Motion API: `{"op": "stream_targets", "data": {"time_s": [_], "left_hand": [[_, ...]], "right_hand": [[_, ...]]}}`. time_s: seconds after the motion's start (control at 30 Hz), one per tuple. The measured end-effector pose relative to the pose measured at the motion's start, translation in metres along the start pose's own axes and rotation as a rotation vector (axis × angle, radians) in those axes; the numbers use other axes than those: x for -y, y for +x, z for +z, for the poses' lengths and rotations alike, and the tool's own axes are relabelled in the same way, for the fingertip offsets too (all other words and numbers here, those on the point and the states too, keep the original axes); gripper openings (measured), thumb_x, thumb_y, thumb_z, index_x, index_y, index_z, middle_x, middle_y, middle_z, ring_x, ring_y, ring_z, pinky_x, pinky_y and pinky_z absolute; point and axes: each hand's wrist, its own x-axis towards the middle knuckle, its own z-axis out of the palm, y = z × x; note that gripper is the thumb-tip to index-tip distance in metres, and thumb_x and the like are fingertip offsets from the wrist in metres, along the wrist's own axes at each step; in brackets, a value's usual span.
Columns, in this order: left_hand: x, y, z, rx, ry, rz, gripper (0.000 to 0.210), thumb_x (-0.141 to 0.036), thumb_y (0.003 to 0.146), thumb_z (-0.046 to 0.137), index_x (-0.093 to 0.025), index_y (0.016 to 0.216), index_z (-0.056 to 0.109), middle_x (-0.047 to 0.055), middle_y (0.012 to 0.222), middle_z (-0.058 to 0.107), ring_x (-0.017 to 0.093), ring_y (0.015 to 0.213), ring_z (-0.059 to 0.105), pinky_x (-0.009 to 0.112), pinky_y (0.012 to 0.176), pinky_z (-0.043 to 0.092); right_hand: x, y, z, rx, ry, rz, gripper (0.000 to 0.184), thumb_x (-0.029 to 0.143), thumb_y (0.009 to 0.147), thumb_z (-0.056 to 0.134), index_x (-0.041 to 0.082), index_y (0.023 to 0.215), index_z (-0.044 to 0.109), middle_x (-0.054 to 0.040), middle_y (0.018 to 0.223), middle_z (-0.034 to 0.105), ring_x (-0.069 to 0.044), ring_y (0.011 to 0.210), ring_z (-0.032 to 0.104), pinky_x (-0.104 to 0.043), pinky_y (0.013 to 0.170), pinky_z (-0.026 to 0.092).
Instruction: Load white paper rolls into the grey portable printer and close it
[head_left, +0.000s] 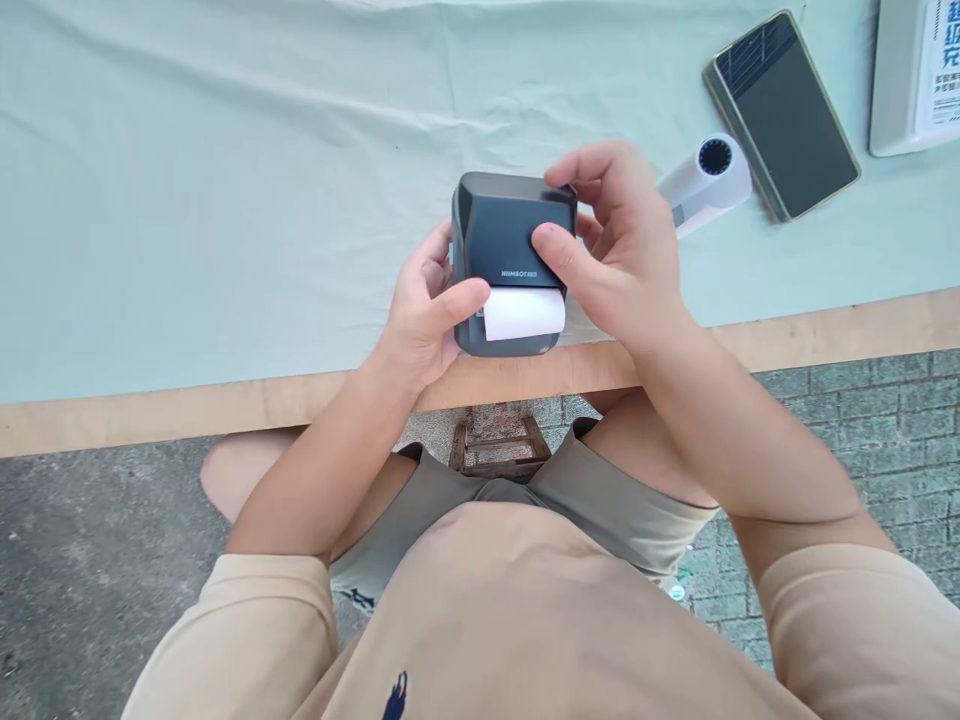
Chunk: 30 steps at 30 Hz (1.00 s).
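A dark label printer [510, 235] with NIIMBOT lettering is held up over the table's near edge. White label paper [525, 315] sticks out of its front slot. My left hand [431, 305] grips the printer's left side, its thumb beside the paper and its other fingers partly hidden behind the body. On the opposite side my right hand [615, 235] holds the upper right corner, with the thumb on the top cover and the index finger at the back edge. Whatever the hidden fingers touch underneath cannot be seen.
Right of my right hand lies a white cylindrical device [709, 180] with a round dark end. Beyond it are a phone [787, 115] with a dark screen and a pale box [900, 80] with printed text. A light green cloth [225, 200] covers the wood-edged table [840, 330].
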Motion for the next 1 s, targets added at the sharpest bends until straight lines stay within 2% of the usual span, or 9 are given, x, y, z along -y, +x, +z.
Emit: {"op": "stream_targets", "data": {"time_s": [0.1,0.23,0.37,0.57,0.7,0.83,0.9,0.93,1.0], "left_hand": [[0.0,0.0,0.001,-0.023,-0.028,-0.003,0.043,-0.039,0.072,0.079,-0.02,0.107,0.063,0.006,0.104,0.071,0.03,0.118,0.063,0.036,0.089,0.06],[0.001,0.0,0.003,-0.049,-0.039,0.024,0.022,-0.025,0.082,0.067,-0.018,0.103,0.065,0.005,0.097,0.072,0.026,0.118,0.064,0.032,0.093,0.058],[0.0,0.0,0.005,-0.061,-0.056,0.014,0.016,-0.017,0.087,0.058,-0.017,0.1,0.067,0.005,0.094,0.072,0.024,0.12,0.063,0.032,0.098,0.055],[0.0,0.003,0.006,-0.153,-0.107,-0.036,0.033,-0.037,0.099,0.042,-0.018,0.097,0.068,0.008,0.1,0.072,0.024,0.126,0.058,0.035,0.102,0.053],[0.003,0.005,0.004,-0.154,-0.082,0.029,0.03,-0.036,0.099,0.043,-0.02,0.096,0.068,0.006,0.097,0.071,0.022,0.121,0.061,0.035,0.102,0.052],[0.005,0.006,0.003,-0.162,-0.064,0.054,0.03,-0.037,0.099,0.043,-0.022,0.095,0.068,0.005,0.094,0.071,0.022,0.122,0.06,0.034,0.102,0.052],[0.006,0.007,0.003,-0.162,-0.055,0.047,0.03,-0.038,0.099,0.043,-0.022,0.094,0.068,0.005,0.094,0.071,0.021,0.119,0.062,0.033,0.1,0.053],[0.006,0.007,0.002,-0.162,-0.055,0.045,0.03,-0.038,0.099,0.043,-0.023,0.094,0.068,0.004,0.094,0.071,0.021,0.115,0.064,0.032,0.098,0.055],[0.006,0.007,0.002,-0.153,-0.067,0.047,0.028,-0.037,0.098,0.045,-0.023,0.094,0.069,0.003,0.092,0.071,0.019,0.105,0.068,0.03,0.092,0.057]], "right_hand": [[-0.005,0.0,0.002,0.068,0.116,0.114,0.043,0.05,0.084,0.061,0.029,0.118,0.044,-0.003,0.123,0.055,-0.016,0.106,0.062,-0.028,0.077,0.057],[-0.012,0.001,0.005,0.206,0.275,0.191,0.06,0.061,0.078,0.064,0.029,0.123,0.04,-0.001,0.107,0.065,-0.015,0.092,0.066,-0.028,0.07,0.057],[-0.013,0.002,0.005,0.199,0.279,0.182,0.062,0.061,0.075,0.068,0.029,0.122,0.042,-0.0003,0.106,0.067,-0.015,0.092,0.066,-0.027,0.068,0.057],[-0.015,0.0,0.007,0.204,0.268,0.215,0.052,0.061,0.086,0.054,0.031,0.127,0.041,0.0001,0.112,0.064,-0.015,0.101,0.064,-0.027,0.072,0.056],[-0.019,-0.002,0.0,0.234,0.311,0.197,0.048,0.058,0.092,0.042,0.037,0.135,0.035,0.0002,0.117,0.06,-0.015,0.1,0.064,-0.028,0.071,0.057],[-0.015,0.0,-0.014,0.351,0.252,0.113,0.082,0.058,0.075,0.069,0.036,0.141,0.027,-0.0034,0.137,0.049,-0.017,0.108,0.062,-0.032,0.083,0.058],[-0.012,0.003,-0.018,0.29,0.195,0.102,0.088,0.059,0.065,0.078,0.033,0.136,0.034,-0.005,0.135,0.049,-0.017,0.104,0.062,-0.03,0.077,0.058],[-0.01,0.004,-0.018,0.197,0.158,0.09,0.081,0.062,0.062,0.078,0.03,0.128,0.042,-0.0048,0.125,0.054,-0.017,0.097,0.062,-0.028,0.071,0.056],[-0.008,0.005,-0.015,-0.069,0.077,0.043,0.056,0.07,0.066,0.07,0.025,0.094,0.052,-0.0016,0.09,0.059,-0.014,0.074,0.058,-0.028,0.059,0.05]]}}
